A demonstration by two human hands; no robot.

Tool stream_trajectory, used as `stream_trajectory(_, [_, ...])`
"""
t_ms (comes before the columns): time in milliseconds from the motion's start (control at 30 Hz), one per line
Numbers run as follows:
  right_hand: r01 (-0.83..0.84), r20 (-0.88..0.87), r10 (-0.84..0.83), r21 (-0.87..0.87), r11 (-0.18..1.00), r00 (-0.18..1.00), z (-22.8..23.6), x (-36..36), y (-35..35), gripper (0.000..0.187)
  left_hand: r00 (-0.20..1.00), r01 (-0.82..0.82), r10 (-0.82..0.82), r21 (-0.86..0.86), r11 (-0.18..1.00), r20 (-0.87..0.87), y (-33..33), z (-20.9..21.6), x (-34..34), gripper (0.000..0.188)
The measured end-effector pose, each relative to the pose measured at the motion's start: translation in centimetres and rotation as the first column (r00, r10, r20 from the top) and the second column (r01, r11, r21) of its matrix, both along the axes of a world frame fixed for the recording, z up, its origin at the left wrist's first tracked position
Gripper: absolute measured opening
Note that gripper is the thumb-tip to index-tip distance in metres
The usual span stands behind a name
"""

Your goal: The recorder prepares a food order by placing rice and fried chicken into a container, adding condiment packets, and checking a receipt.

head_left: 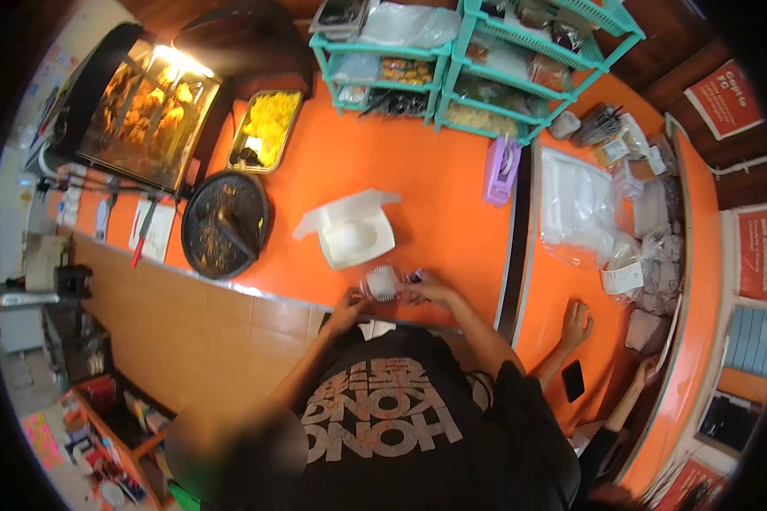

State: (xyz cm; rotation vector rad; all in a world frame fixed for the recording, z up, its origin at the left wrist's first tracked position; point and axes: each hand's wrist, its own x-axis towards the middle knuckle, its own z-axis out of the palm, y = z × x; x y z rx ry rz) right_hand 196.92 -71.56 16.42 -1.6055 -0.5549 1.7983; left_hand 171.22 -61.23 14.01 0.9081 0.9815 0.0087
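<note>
1. Orange counter [452, 221]: open white box [332, 255] sat near the middle.
2. Left: black mortar [203, 204], metal tray [288, 134], lit glass case [85, 94].
3. Far side: green shelves [446, 72], purple tape dispenser [501, 175] just beside.
4. Orange side counter [537, 294], right: black phone [573, 381] and plastic bags [579, 200] lay there.

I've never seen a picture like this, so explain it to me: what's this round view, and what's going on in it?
There's no machine here, just a person's bare hands. The one picture comes from a wide fisheye camera on that person's head, looking down, so straight edges bend near the rim. The left hand and right hand hold a clear container between them, with something white inside. Just beyond, on the orange counter, sits an open white box. Also there: a dark mortar, yellow food in a tray, and a purple tape dispenser. The hand farther right is someone else's.
</note>
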Motion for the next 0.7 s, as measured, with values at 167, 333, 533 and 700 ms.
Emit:
stream_trajectory(167, [0.488,0.04,-0.487,-0.099,0.867,0.873,3.6,2.5,-2.2,0.042,0.938,0.25,-0.225,-0.067,0.966,0.266,3.2,1.8,3.3,0.042])
stream_trajectory(333, [0.836,0.033,-0.836,0.01,0.549,0.548,2.8,5.3,-1.1,0.03,0.845,0.473,-0.442,-0.035,0.88,0.3,9.0,1.9,2.3,0.047])
stream_trajectory(533, [0.942,0.006,-0.947,0.104,0.32,0.322,0.5,8.0,6.6,0.028,0.93,0.364,-0.365,-0.218,0.905,0.04,14.4,1.1,-1.4,0.071])
stream_trajectory(700, [0.968,0.149,-0.988,0.25,0.005,-0.034,-1.8,10.1,11.0,0.031,0.958,0.284,-0.286,-0.24,0.928,0.024,16.8,-0.7,-1.3,0.07])
